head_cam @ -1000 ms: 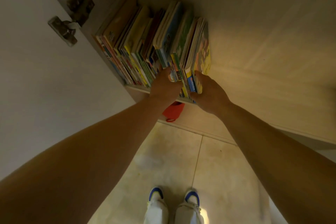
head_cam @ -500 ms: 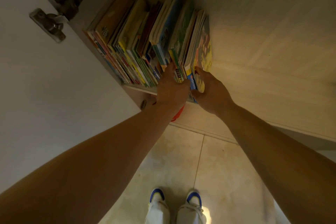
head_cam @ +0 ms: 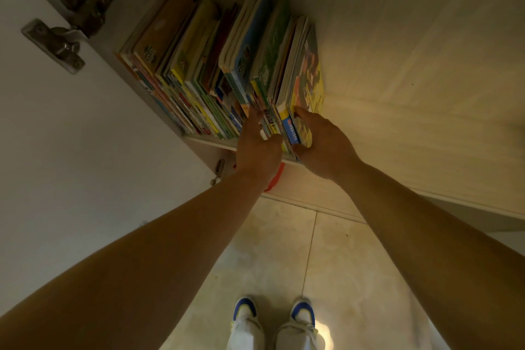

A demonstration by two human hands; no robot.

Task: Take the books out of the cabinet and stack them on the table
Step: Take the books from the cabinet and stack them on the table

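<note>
Row of thin picture books [head_cam: 216, 71] stands upright on the cabinet shelf [head_cam: 207, 141], packed against the cabinet's left wall; the shelf to the right of the row is bare wood. Both hands are at the right end of the row. Left hand [head_cam: 257, 148] has fingers pushed in among the spines, splitting off the last few books. Right hand [head_cam: 318, 145] sits on the outer side, thumb on the yellow-covered end book [head_cam: 308, 85], fingers curled under its bottom edge. Together the hands clamp that small end bundle from both sides; the bundle is on the shelf. Open cabinet door [head_cam: 51, 150] is left of the books, metal hinge [head_cam: 71, 25] at its top. White-and-blue sneakers [head_cam: 272, 321] stand on the tile floor [head_cam: 284, 250] below the shelf.
</note>
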